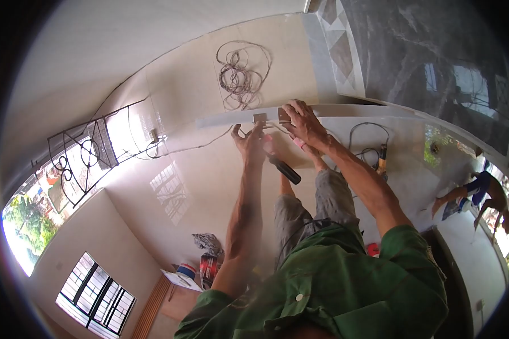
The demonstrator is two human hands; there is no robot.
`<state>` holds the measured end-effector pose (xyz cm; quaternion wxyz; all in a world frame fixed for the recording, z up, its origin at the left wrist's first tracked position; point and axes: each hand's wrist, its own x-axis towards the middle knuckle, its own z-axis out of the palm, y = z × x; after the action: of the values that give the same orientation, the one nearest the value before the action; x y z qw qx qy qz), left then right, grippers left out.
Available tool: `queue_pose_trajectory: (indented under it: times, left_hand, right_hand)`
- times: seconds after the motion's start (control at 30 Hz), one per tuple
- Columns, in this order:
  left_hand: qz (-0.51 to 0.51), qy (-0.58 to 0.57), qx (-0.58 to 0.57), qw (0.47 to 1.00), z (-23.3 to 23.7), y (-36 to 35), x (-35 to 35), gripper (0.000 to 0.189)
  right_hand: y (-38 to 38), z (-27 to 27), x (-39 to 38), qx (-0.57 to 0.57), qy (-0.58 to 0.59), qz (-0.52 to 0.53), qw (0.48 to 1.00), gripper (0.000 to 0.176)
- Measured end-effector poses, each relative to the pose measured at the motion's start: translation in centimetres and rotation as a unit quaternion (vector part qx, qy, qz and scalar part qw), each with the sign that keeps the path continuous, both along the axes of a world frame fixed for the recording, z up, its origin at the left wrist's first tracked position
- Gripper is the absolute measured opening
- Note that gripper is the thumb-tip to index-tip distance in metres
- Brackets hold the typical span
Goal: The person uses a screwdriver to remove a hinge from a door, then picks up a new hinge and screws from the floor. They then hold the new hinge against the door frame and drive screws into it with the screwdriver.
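Sleeves (404,248), left hand (251,142), right hand (302,121) on strip (223,118)

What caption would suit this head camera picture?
Left hand and right hand at a long white strip, coiled wire beyond.

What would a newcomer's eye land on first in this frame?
Two bare arms reach from green sleeves to a long white strip across the glossy floor: the right hand rests on it, the left hand at its near edge, beside a dark-handled tool. Beyond the strip lies a tangled coil of wire, and at the right edge another person bends over.
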<state>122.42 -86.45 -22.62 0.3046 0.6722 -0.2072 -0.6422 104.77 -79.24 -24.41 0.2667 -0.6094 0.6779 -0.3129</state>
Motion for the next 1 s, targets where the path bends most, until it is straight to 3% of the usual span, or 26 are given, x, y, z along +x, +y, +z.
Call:
queue_pose_trajectory:
  times: [0.23,0.33,0.8,1.0]
  left_hand:
    - [-0.025,-0.024,-0.015,0.999,0.5,-0.1,-1.1,0.083]
    - [0.013,-0.029,0.009,0.999,0.8,-0.5,-1.5,0.075]
    - [0.034,-0.033,0.020,0.999,0.7,-0.8,-2.0,0.078]
    - [0.032,-0.039,0.010,0.999,0.0,-0.7,-2.0,0.078]
  right_hand:
    - [0.2,0.6,-0.3,-0.002,-0.003,0.009,1.000,0.053]
    - [0.1,0.5,-0.4,0.005,0.009,0.019,1.000,0.056]
    - [0.1,0.0,-0.3,-0.006,0.008,0.016,1.000,0.058]
    - [0.0,0.8,-0.2,-0.004,-0.005,0.004,1.000,0.048]
